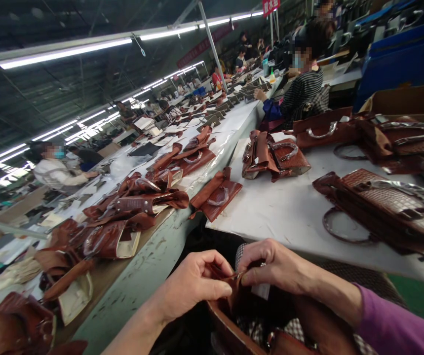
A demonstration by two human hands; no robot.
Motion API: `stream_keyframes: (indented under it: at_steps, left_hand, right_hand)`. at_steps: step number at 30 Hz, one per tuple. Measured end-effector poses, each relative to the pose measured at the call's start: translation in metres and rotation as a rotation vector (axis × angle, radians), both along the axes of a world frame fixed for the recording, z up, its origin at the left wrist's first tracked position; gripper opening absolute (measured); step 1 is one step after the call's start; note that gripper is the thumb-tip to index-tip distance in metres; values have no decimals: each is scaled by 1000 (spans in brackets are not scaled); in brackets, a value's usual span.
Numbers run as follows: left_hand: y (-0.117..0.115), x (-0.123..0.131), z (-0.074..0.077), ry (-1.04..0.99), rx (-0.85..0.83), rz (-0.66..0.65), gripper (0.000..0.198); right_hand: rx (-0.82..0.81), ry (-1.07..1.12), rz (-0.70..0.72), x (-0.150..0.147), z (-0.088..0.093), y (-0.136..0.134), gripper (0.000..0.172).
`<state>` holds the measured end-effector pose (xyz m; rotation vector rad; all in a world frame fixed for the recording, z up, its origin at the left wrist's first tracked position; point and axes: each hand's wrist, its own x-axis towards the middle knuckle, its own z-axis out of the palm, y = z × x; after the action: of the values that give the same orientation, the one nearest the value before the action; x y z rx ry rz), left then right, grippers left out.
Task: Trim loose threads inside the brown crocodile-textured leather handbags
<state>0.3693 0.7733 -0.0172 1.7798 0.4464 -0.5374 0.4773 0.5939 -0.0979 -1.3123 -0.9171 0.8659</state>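
A brown leather bag piece lies over my lap at the bottom centre, its edge raised between my two hands. My left hand pinches that edge from the left, thumb against the bent fingers. From the right, my right hand pinches the same edge, close beside the left fingertips. A small white tag hangs just below my right hand. The lower part of the bag piece is cut off by the frame.
Brown bags with wrapped handles lie on the white table at the right. More bags are piled along the long bench at the left. A person in a striped top sits beyond the table; another person works at the far left.
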Motion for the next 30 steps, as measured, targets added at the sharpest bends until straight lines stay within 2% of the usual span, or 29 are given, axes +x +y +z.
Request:
stream_keyframes:
  at_steps: [5, 15, 19, 26, 30]
  left_hand:
    - [0, 3, -2, 44, -92, 29, 29]
    - [-12, 7, 4, -34, 197, -52, 22]
    - [-18, 9, 6, -34, 205, -55, 19]
    - [-22, 6, -2, -98, 271, -55, 10]
    - [-24, 1, -4, -169, 395, -59, 12]
  right_hand:
    - [-26, 124, 69, 5, -3, -1, 14]
    - [8, 78, 49, 5, -1, -1, 11]
    - [20, 81, 44, 4, -3, -2, 11]
    - [27, 42, 19, 1, -5, -5, 11]
    - [9, -43, -7, -1, -1, -7, 13]
